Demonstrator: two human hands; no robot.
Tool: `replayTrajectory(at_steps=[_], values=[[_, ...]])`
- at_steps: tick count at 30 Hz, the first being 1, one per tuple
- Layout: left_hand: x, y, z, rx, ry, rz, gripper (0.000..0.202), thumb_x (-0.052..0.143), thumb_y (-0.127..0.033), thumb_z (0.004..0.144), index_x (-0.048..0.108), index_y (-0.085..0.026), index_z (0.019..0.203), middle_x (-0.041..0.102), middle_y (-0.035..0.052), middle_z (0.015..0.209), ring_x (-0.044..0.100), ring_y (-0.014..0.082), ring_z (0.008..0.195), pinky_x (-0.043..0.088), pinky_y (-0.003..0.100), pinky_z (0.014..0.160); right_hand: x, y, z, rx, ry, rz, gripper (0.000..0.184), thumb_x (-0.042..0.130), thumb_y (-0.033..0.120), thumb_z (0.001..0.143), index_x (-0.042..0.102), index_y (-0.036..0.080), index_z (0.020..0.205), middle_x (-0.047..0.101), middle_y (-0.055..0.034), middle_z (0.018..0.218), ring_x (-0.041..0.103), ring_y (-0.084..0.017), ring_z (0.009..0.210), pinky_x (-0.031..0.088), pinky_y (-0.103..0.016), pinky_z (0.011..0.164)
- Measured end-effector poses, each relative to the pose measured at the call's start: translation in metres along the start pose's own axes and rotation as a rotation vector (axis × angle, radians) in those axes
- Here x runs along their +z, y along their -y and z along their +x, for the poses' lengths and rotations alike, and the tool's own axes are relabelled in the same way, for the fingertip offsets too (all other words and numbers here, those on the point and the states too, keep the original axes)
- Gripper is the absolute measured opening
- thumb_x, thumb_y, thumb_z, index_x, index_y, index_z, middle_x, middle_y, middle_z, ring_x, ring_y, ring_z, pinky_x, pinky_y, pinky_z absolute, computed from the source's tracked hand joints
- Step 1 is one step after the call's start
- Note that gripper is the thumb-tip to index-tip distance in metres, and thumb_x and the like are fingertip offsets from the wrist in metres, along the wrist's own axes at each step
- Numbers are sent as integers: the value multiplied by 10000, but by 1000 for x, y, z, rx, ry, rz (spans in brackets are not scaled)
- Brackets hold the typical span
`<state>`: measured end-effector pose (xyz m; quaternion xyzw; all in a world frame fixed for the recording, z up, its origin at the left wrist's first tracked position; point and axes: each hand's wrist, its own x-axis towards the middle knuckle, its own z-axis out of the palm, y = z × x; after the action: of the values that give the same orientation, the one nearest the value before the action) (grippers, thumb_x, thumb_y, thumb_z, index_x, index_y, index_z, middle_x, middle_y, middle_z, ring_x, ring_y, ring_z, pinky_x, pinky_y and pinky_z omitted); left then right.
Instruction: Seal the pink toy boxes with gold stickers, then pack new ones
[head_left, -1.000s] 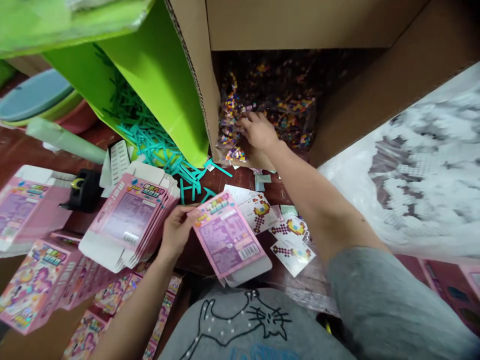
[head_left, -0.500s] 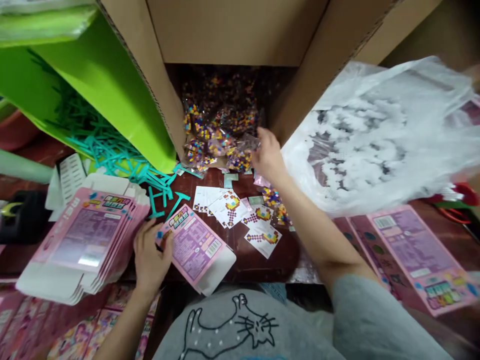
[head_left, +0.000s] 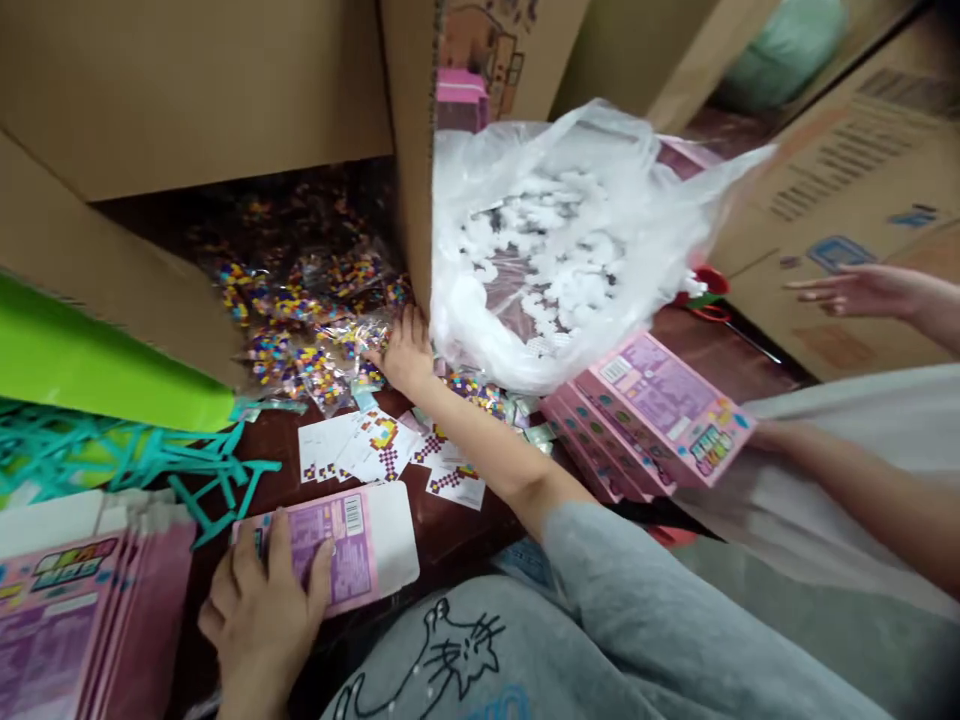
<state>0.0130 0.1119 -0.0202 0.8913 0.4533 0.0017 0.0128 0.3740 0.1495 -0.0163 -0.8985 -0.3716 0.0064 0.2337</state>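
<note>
Right hand (head_left: 405,352) outstretched, fingers (head_left: 377,357) touching bead packets (head_left: 315,365).

Head camera looks steeply down; close over the table (head_left: 465,520).

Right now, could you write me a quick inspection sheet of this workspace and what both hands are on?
Surface: dark red-brown table, crowded.
Job's things: flat pink box under the left hand; bead packets spilling from a cardboard carton, touched by the right hand.
Clutter: pattern cards, teal plastic sticks, stack of pink boxes, white plastic bag, more pink boxes.
Hands: left lies flat and open; right's grip cannot be told.
Cables: nothing seen.
Surroundings: another person's hand, more cartons.
</note>
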Motion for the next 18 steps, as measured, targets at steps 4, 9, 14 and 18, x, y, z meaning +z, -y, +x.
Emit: replayTrajectory(at_steps=[4, 9, 14, 18], values=[[-16, -3, 47, 305, 64, -8, 709, 425, -625, 1056, 563, -167, 1579, 460, 208, 1706, 466, 495, 1516, 463, 705, 1146, -12, 7, -16, 24, 141, -15, 571, 657, 392, 1043, 560, 87, 1516, 267, -262, 1792, 255, -421, 1667, 237, -590, 1352], [-23, -27, 103, 662, 22, -122, 524, 480, -479, 1071, 667, -183, 1461, 670, 154, 1525, 573, 392, 1451, 478, 569, 1180, -72, -1, -5, -209, 327, 78, 661, 545, 142, 1023, 431, 292, 1656, 684, -70, 1503, 674, -258, 1317, 482, -439, 1200], [-17, -68, 119, 831, 107, -192, 457, 585, -412, 1064, 658, -211, 1468, 671, 121, 1529, 562, 365, 1462, 460, 542, 1218, -220, -57, 34, -437, 501, 81, 672, 823, 210, 855, 626, 147, 1495, 756, -54, 1332, 705, -216, 1147, 546, -311, 997], [-10, -104, 136, 839, 186, -240, 407, 629, -303, 1042, 671, -220, 1438, 675, 112, 1517, 577, 334, 1440, 464, 518, 1232, -285, -131, 63, -66, 847, -454, 252, 765, 135, 920, 798, 55, 1156, 789, 7, 969, 648, -67, 795, 428, -260, 808]])
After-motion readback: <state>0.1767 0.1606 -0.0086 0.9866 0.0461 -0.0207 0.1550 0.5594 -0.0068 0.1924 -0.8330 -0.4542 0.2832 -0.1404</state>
